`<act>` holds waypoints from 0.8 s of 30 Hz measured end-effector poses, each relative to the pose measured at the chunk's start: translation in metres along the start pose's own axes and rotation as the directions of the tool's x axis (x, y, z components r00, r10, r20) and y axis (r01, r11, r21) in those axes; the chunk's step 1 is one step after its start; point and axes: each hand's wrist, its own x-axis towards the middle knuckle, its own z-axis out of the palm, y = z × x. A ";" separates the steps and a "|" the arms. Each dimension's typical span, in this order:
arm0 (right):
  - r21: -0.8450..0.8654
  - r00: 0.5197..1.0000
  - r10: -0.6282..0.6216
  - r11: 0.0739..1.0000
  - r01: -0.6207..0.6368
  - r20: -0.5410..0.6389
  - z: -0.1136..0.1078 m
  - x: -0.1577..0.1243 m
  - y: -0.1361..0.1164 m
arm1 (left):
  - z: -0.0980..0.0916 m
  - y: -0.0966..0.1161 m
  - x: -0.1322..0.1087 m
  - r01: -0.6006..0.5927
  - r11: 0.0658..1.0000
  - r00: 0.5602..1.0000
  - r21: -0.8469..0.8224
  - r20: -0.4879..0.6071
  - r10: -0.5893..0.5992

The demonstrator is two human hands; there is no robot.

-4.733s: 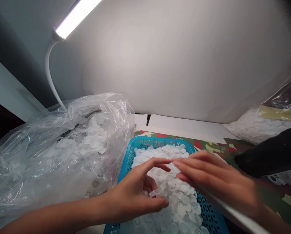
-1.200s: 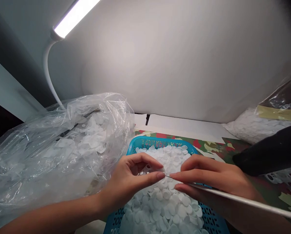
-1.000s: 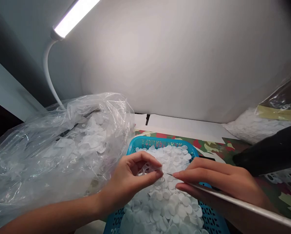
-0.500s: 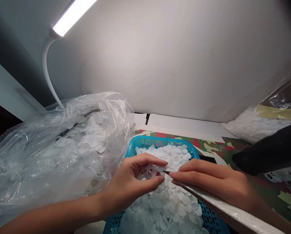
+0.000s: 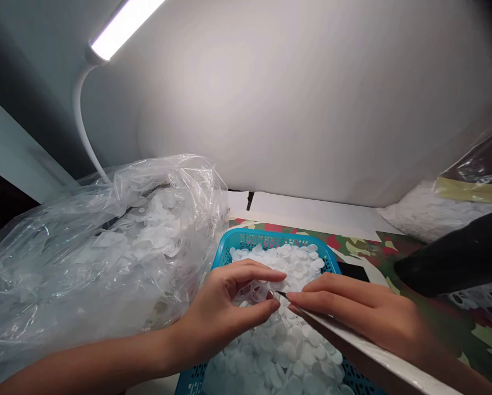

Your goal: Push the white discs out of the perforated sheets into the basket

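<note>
Discs fill one basket; left hand pinches white piece, right hand a spike.

LED strip lamp upper L of frame, lit, on white gooseneck. Big off-white backdrop fills top & centre; grey-blue panel far L, dark gap below it; camo-print mat lower R.

From here I can't tell what the thin dark point at the fingertips of the right hand is, the fingers hiding the rest; the pale scrap in the left hand is too small to make out, and the black object and blue plastic basket run off the frame's edges.
</note>
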 end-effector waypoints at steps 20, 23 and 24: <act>0.042 1.000 -0.014 0.999 0.015 -0.020 0.022 -0.001 0.002 | 0.002 -0.005 -0.002 -0.057 0.998 0.998 0.030 0.039 0.056; 0.059 1.000 0.004 0.998 -0.003 -0.016 0.015 -0.003 0.000 | 0.002 -0.005 -0.002 -0.057 0.998 0.998 0.037 0.022 0.056; 0.061 1.000 0.021 0.998 -0.019 -0.018 0.011 -0.003 -0.002 | 0.002 -0.004 -0.002 -0.056 0.998 0.998 0.039 0.018 0.055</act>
